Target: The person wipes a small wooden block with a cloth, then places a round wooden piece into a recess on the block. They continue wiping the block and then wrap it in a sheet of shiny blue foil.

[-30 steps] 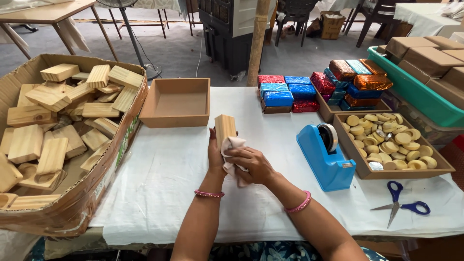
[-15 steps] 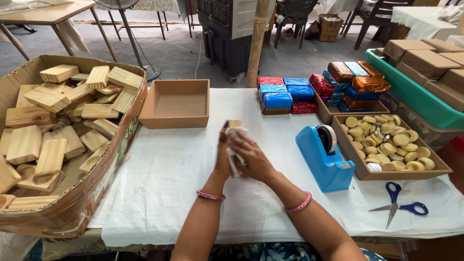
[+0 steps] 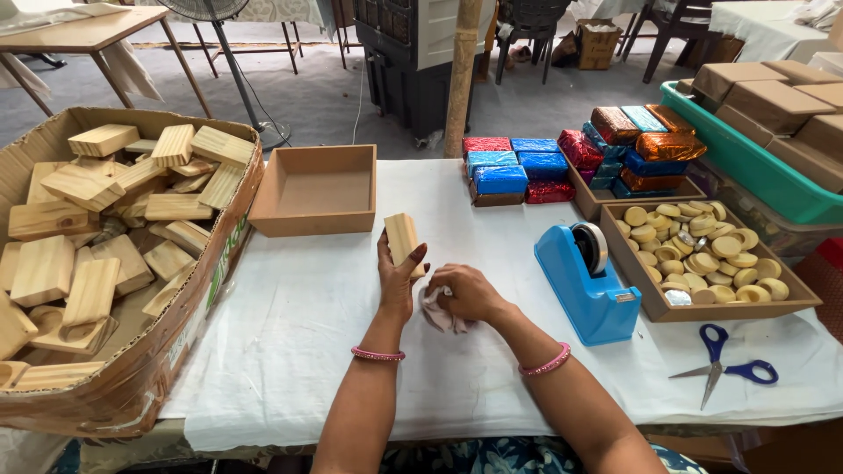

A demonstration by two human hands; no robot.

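My left hand (image 3: 397, 279) grips a light wooden block (image 3: 403, 239) and holds it upright just above the white tablecloth (image 3: 290, 342). Close beside it on the right, my right hand (image 3: 465, 293) clutches a crumpled pale cloth (image 3: 436, 310) that rests low against the table. The two hands nearly touch. A pink bangle sits on each wrist.
A big cardboard box (image 3: 149, 351) full of wooden blocks stands at the left. An empty brown tray (image 3: 314, 192) lies behind my hands. To the right are a blue tape dispenser (image 3: 587, 281), a tray of round pale pieces (image 3: 702, 260), foil-wrapped packets (image 3: 562, 162) and blue scissors (image 3: 727, 370).
My right hand was rubbing the cloth over the block held upright. It has come off the block and dropped to the table with the cloth, while the left hand still holds the block.
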